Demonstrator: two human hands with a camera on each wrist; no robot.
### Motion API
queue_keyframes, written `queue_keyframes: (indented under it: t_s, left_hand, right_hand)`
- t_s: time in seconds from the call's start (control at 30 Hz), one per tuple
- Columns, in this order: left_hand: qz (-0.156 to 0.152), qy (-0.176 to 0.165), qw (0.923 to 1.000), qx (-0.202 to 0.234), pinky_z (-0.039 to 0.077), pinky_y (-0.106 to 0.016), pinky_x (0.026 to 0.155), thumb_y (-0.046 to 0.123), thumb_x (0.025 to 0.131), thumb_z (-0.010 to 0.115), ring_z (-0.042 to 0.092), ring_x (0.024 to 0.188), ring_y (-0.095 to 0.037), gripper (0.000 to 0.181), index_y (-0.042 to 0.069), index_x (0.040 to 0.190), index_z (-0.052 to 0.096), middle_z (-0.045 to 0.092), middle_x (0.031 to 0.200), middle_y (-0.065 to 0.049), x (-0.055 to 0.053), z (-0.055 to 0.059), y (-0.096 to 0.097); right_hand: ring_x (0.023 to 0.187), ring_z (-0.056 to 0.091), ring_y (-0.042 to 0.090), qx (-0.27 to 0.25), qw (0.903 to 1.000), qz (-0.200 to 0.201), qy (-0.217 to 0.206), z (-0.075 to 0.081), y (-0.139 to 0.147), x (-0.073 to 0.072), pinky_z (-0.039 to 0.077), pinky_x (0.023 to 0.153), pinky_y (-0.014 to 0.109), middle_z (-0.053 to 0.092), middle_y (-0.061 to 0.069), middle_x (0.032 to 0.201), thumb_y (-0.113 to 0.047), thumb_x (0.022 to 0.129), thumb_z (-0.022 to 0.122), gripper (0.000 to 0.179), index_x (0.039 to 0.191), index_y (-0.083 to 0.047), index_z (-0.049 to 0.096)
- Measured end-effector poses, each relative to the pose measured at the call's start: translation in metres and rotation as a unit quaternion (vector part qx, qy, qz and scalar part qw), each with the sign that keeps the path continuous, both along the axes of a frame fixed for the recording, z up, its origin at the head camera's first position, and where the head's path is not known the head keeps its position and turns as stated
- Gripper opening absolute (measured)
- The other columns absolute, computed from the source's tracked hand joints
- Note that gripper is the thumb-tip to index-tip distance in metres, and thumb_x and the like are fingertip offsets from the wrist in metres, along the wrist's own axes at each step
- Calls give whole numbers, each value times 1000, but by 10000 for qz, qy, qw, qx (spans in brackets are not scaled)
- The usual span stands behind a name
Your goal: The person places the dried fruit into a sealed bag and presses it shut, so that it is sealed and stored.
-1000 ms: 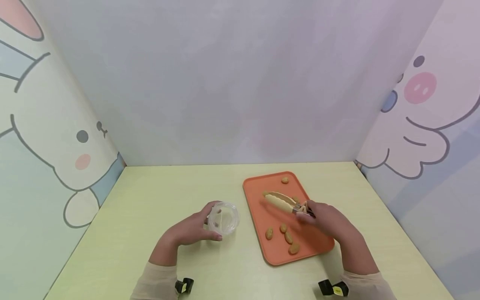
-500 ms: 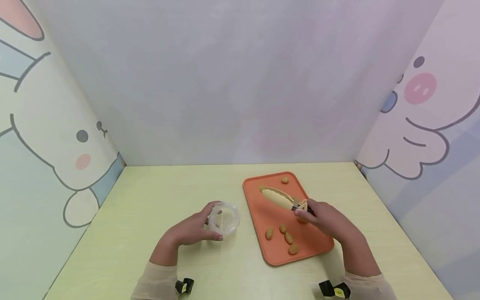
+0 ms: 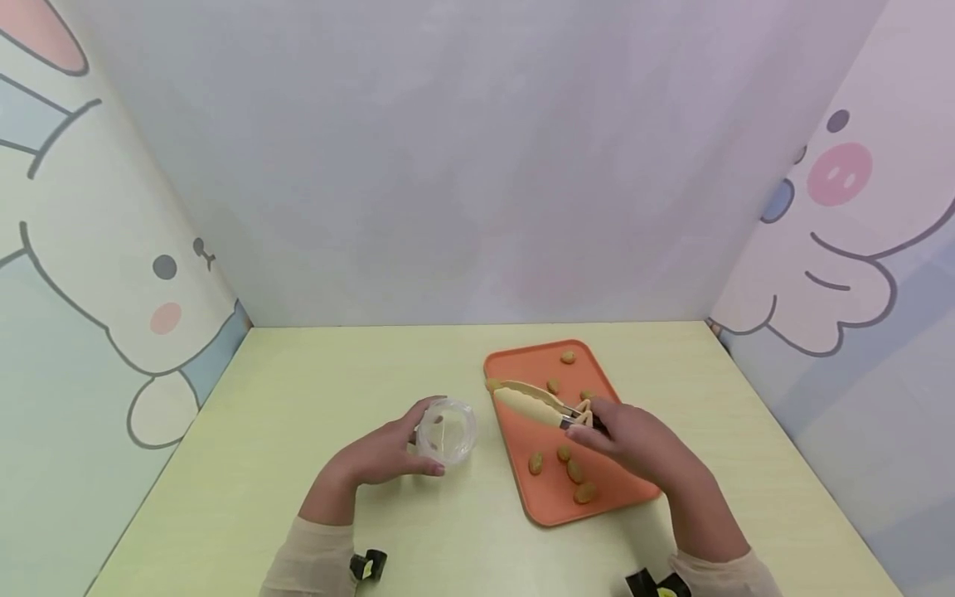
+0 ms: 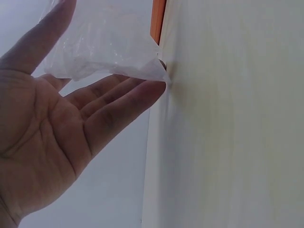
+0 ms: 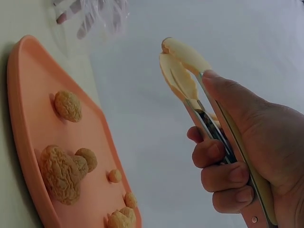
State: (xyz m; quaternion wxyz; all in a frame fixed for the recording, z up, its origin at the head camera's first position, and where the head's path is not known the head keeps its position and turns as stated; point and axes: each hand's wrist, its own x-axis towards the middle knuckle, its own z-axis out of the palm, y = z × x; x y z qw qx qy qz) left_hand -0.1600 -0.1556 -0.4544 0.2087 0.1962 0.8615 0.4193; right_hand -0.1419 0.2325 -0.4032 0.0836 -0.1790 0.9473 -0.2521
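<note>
My right hand grips a pair of tongs with cream-coloured, scalloped tips and metal arms. A small wrinkled brown piece shows at the tips, over the left edge of the orange tray; in the right wrist view, the tips mostly hide it. Several more wrinkled brown pieces, nut-like in look, lie on the tray. On the left, my left hand holds a clear plastic tub standing on the table, thumb on one side and fingers on the other.
The pale yellow table runs back to a plain light wall. Side panels with cartoon animals stand left and right. A strip of table separates tub and tray.
The tongs have risen from the middle of the tray and moved left toward the tub with the brown piece at their tips. My left hand and the tub have hardly moved.
</note>
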Motion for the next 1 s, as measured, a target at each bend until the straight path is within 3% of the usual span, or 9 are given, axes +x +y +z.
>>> queue_keyframes:
  t_s: [0.2,0.63,0.83,1.0]
  left_hand:
    - [20,20,10000,-4,42,-50,95,39,77,83,51,117,-22,92,40,148,24,51,135,-5,0,1,1]
    - [-117,1,9998,165,42,-43,91,36,79,82,55,105,-18,87,39,146,26,55,125,-3,1,2,2]
    - [-150,36,9997,163,42,-44,93,37,79,82,55,105,-18,87,38,146,26,55,125,-3,1,3,2]
    - [-126,36,9998,120,41,-45,93,37,79,82,54,105,-18,87,38,146,26,55,125,-3,2,4,3]
  right_hand:
    - [55,37,5,92,9998,166,91,1,-12,4,33,51,25,47,-8,68,-67,91,50,42,94,-25,55]
    - [50,34,1,671,9934,451,810,-6,-37,13,31,48,22,42,-18,61,-70,87,52,40,85,-30,51]
    - [49,35,2,826,9911,497,921,-8,-44,15,31,48,23,41,-18,62,-64,87,60,36,82,-30,47]
    - [48,37,0,896,9889,522,1065,-8,-47,16,33,49,23,42,-19,63,-71,85,53,43,88,-28,54]
